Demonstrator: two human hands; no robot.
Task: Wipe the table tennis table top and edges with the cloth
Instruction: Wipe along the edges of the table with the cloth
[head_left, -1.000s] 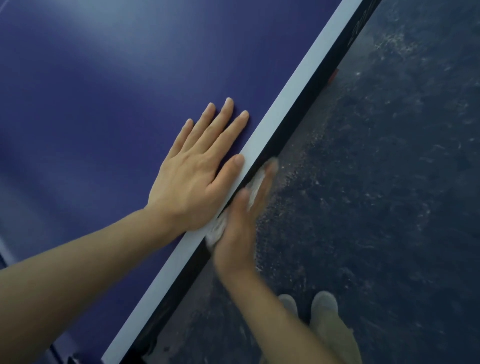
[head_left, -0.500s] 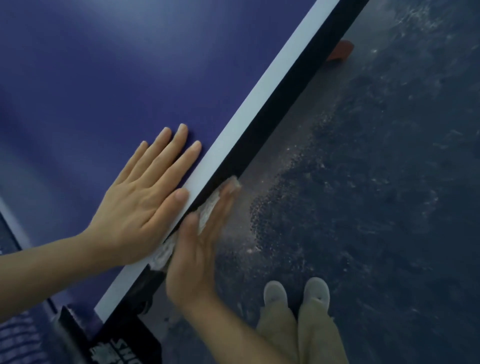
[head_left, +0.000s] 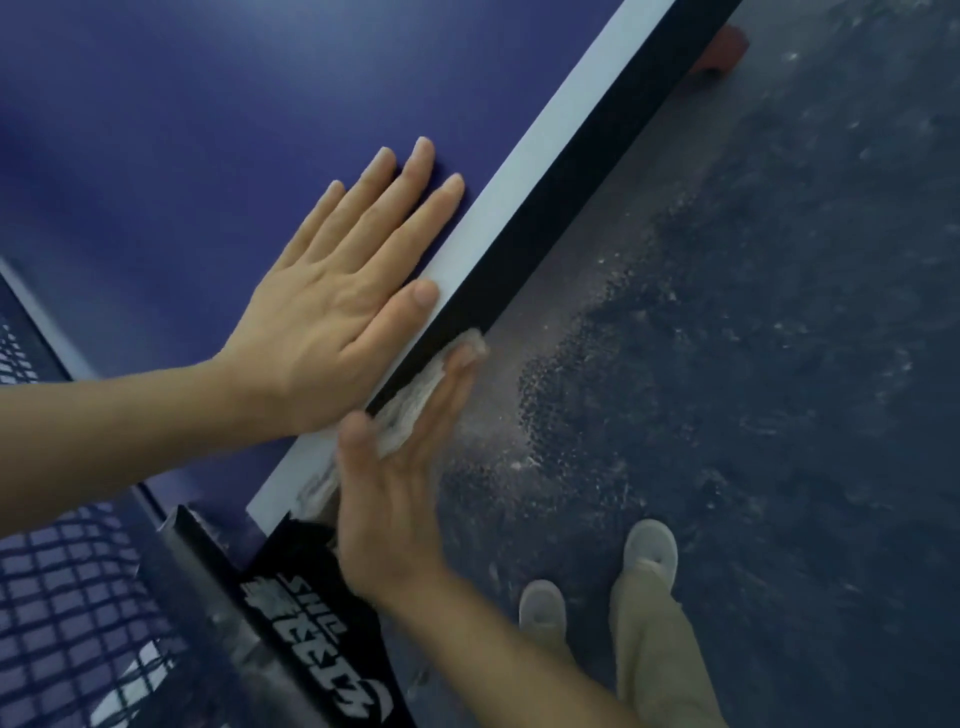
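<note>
We see our left hand (head_left: 332, 306) flat on the blue counter (head_left: 171, 119), fingers straight and together pointing toward 1 o'clock, thumb lying along the white edge line (head_left: 540, 135), holding nothing. Our right hand (head_left: 395, 478) is at 5 o'clock of the left, just off the counter's side, fingers straight, pressing the white cloth (head_left: 415, 405) flat against the black side edge (head_left: 587, 150); not clenched, just a flat press. The cloth sits between the palm and the edge, its far end poking out past the fingertips, its near end reaching the counter corner. At 7 o'clock we see the net (head_left: 57, 597) and the black net post clamp (head_left: 306, 623) with white lettering. Two light shoes (head_left: 649, 545) stand on the dark speckled floor (head_left: 779, 364) at 5 o'clock.
</note>
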